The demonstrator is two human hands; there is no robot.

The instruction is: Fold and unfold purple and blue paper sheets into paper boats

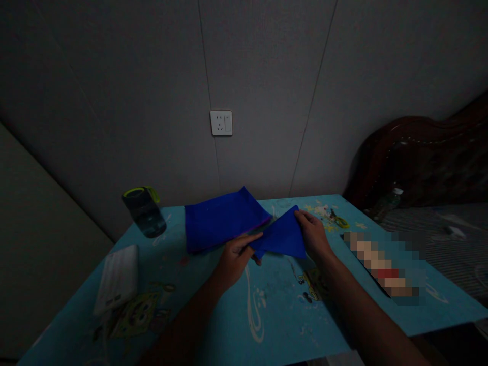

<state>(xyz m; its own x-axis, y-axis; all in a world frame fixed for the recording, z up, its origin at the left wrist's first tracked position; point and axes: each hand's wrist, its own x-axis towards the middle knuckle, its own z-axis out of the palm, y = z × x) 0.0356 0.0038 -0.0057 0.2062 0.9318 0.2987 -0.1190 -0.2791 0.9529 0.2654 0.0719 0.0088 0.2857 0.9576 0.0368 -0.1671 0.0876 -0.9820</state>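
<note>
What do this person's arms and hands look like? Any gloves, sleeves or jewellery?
Both are bare. The left hand and the right hand wear no gloves, and no ring, watch or bracelet shows in the dim light. The left forearm and right forearm are uncovered all the way to the bottom edge of the picture, so any sleeve ends higher up, out of view.

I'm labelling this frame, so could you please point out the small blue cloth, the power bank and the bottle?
small blue cloth (282, 236): head view, its middle.
power bank (117, 277): head view, top face.
bottle (147, 213): head view, dark body.
</note>
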